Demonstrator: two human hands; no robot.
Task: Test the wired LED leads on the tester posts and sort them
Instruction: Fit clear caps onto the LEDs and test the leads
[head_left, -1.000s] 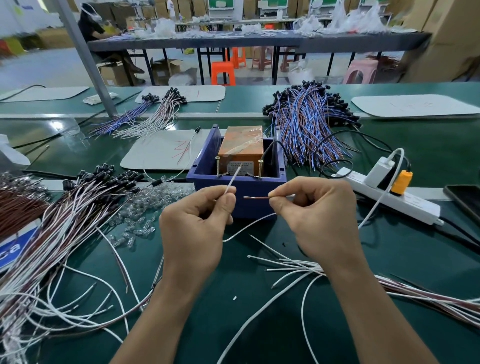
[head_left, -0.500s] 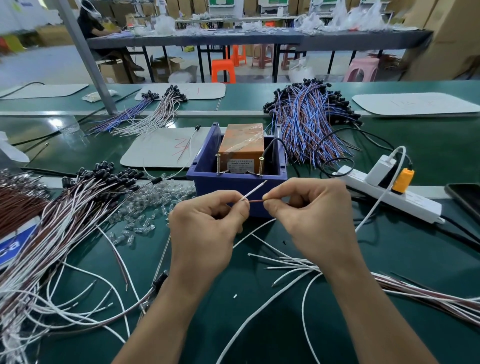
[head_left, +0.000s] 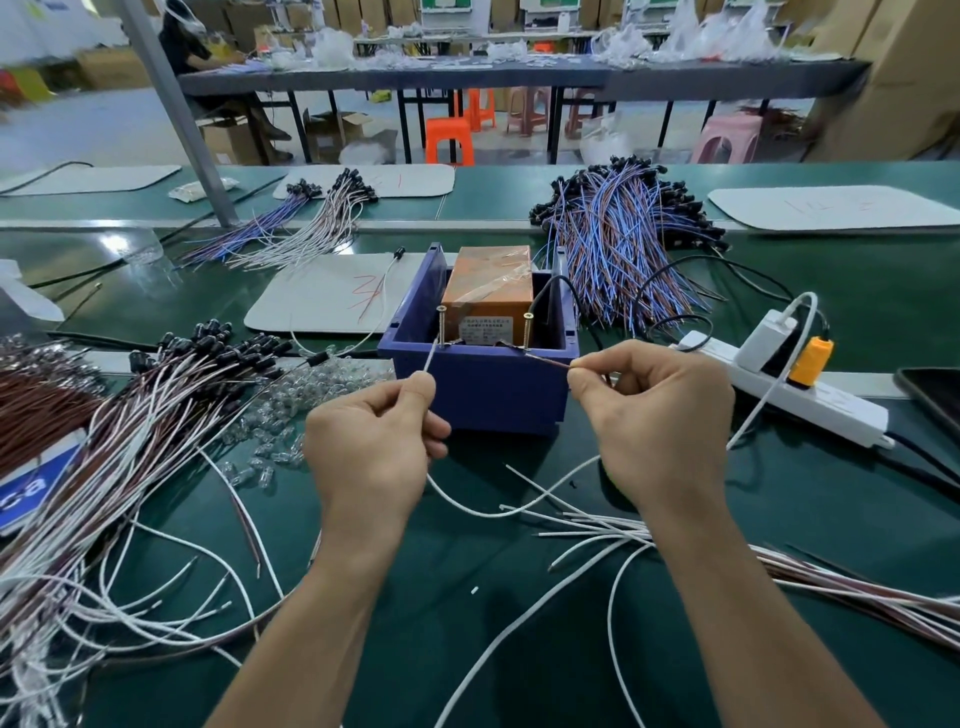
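Green bench (head_left: 779, 493): blue tester box (head_left: 478, 400) sits centre, just beyond your hands. Left hand (head_left: 371, 447) pinches white lead (head_left: 432, 358), tip at left screw post (head_left: 442, 327). Right hand (head_left: 654, 415) pinches brown lead (head_left: 548, 362), tip at right screw post (head_left: 528, 330). Contact too fine to confirm. Step: testing. Next: steady both tips, read result, then sort. Half second ago tips met between your hands; now spread to posts.

tester label (head_left: 485, 331) unreadable, phone (head_left: 933, 402) cut off
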